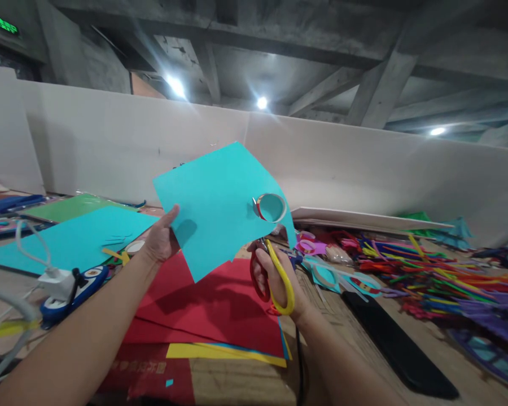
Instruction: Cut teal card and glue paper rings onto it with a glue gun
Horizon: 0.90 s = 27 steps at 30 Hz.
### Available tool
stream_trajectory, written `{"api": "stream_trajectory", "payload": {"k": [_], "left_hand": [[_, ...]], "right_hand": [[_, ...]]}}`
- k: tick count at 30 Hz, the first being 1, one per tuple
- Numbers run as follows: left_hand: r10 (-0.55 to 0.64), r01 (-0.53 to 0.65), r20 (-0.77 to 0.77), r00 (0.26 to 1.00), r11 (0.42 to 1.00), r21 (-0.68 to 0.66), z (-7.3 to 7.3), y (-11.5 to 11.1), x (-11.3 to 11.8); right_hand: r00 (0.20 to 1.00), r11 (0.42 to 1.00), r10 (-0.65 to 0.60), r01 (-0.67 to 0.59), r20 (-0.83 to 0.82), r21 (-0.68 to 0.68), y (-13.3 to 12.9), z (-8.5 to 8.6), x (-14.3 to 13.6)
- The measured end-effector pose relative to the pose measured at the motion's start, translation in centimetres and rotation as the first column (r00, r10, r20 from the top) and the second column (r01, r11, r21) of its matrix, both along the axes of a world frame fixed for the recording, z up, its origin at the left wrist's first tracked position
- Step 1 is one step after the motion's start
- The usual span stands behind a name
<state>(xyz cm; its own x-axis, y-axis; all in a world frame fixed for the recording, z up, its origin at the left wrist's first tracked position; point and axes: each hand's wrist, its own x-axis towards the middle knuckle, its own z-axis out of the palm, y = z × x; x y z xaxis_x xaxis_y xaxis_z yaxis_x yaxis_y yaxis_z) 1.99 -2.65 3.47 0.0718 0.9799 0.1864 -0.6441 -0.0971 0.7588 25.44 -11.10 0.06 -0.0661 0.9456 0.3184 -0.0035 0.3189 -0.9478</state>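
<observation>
My left hand [161,237] grips the left edge of a turquoise sheet [215,197], thumb on its face, and holds it raised above red sheets [220,299]. In my right hand [279,276] are scissors [284,287] with yellow and red handles, the fingers wrapped round them. The scissors lie at the sheet's lower right, where its edge is cut and a narrow strip hangs down. A ring [260,207] with a red and white rim sits against the sheet's right part. Most of the blades is hidden.
Bundles of coloured pipe cleaners [423,265] lie at the right, near a long black object [398,344]. Turquoise cut pieces [325,276] are beyond my right hand. At the left are another turquoise sheet [80,237], a blue device [76,296] and a white plug [57,282]. A white partition [364,163] stands behind.
</observation>
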Motion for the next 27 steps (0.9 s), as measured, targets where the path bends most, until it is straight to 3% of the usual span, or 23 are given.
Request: {"api": "stream_trajectory", "payload": {"k": [7,11,17,25,27], "left_hand": [[0.148,-0.144,-0.017,0.989,0.978,0.151,0.6,0.6,-0.9],[0.177,-0.170,-0.010,0.984,0.956,0.239,0.8,0.5,-0.5],[0.182,-0.175,-0.005,0.983,0.949,0.261,0.8,0.3,-0.2],[0.240,-0.220,-0.046,0.970,0.939,0.266,1.1,0.5,-0.4],[0.252,-0.233,-0.040,0.967,0.936,0.264,1.3,0.3,-0.5]], "right_hand": [[0.997,0.996,0.082,-0.082,-0.003,-0.035,0.2,-0.1,0.2],[0.994,0.994,0.099,-0.102,0.050,0.050,0.2,0.4,0.2],[0.989,0.990,0.092,-0.104,0.119,0.099,0.0,0.6,0.5],[0.981,0.981,0.192,-0.192,-0.007,-0.003,0.4,-0.7,0.4],[0.992,0.991,0.129,-0.130,-0.010,-0.040,0.5,-0.9,0.4]]}}
